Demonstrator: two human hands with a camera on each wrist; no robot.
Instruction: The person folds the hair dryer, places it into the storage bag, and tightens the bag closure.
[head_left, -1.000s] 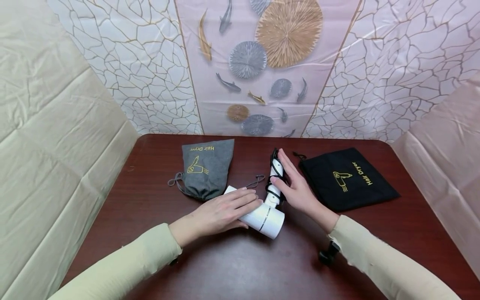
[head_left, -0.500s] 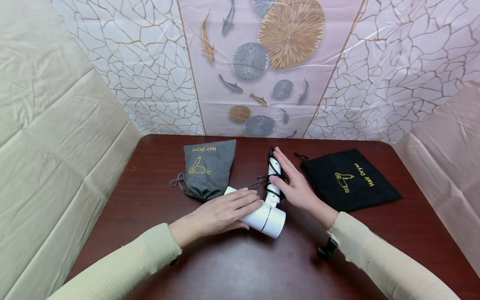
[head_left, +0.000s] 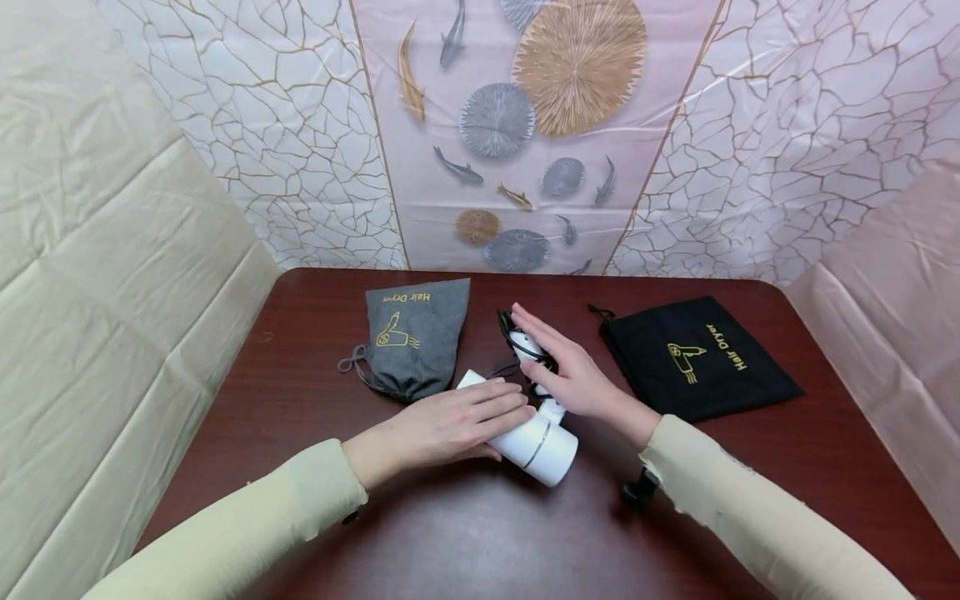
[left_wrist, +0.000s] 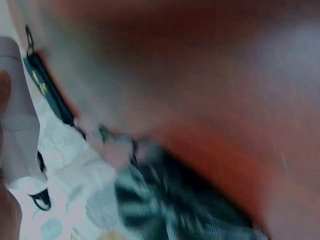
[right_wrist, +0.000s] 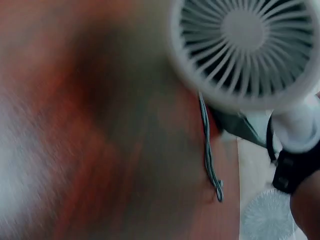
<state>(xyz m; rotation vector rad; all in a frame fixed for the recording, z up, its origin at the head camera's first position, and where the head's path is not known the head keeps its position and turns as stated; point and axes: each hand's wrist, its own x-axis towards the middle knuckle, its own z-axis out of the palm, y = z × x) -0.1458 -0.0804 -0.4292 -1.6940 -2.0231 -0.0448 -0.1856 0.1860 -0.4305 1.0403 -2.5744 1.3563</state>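
Note:
A white hair dryer (head_left: 534, 450) lies across the middle, its barrel slanting and its handle (head_left: 527, 342) wrapped in black cord. My left hand (head_left: 453, 421) grips the barrel from above, fingers over the top and thumb along the near side. Against the handle's right side, my right hand (head_left: 573, 379) rests with straight fingers, its thumb across the handle and cord. The round slatted grille (right_wrist: 245, 30) at the barrel's end shows large in the right wrist view. Part of the barrel (left_wrist: 20, 130) stands at the left edge of the left wrist view. Both hands hide some of the dryer.
A grey drawstring pouch (head_left: 416, 342) marked "Hair Dryer" lies at the back left of the dark red table (head_left: 480, 558). To the right lies a flat black pouch (head_left: 701, 358) with similar print. Patterned cloth (head_left: 517, 200) hangs behind the table.
The cord-wrapped handle has swung left, leaning more toward the barrel, and my right hand has moved left with it. The barrel has shifted slightly right and nearer; my left hand keeps its grip.

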